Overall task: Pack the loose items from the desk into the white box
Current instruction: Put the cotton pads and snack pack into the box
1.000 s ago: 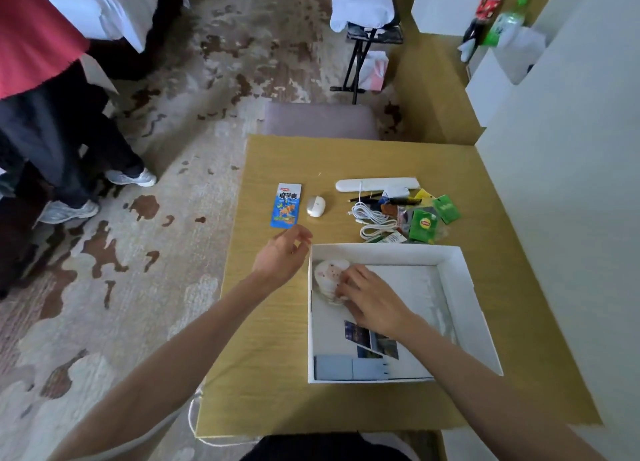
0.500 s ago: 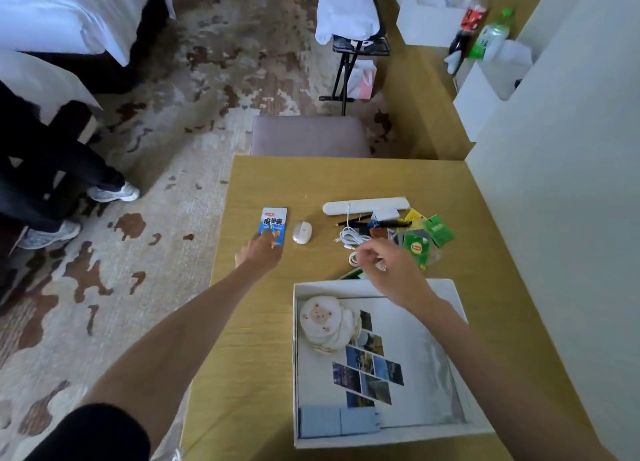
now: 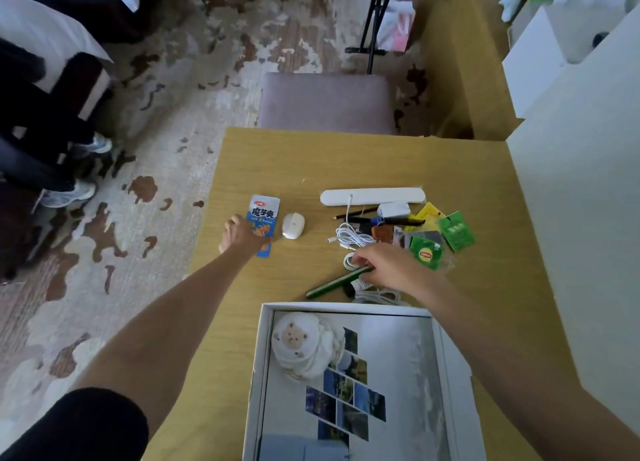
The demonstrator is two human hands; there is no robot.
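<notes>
The white box (image 3: 265, 349) lies open at the desk's near edge, with a white plush toy (image 3: 301, 346) in its far left corner. My left hand (image 3: 240, 235) grips the lower end of a blue snack packet (image 3: 264, 218) on the desk. My right hand (image 3: 388, 264) closes on a green pen (image 3: 332, 284) just beyond the box's far wall. A white mouse (image 3: 293, 225) sits to the right of the packet. White cables (image 3: 351, 237), a long white case (image 3: 372, 196) and green tea bags (image 3: 426, 253) lie in a heap further right.
A purple stool (image 3: 327, 103) stands against the desk's (image 3: 346, 159) far edge. A white wall (image 3: 581, 200) borders the desk on the right. A person's legs and sneakers (image 3: 69, 192) are on the carpet at far left.
My right hand left the plush toy in the box and reached out to the green pen. My left hand moved forward onto the blue snack packet.
</notes>
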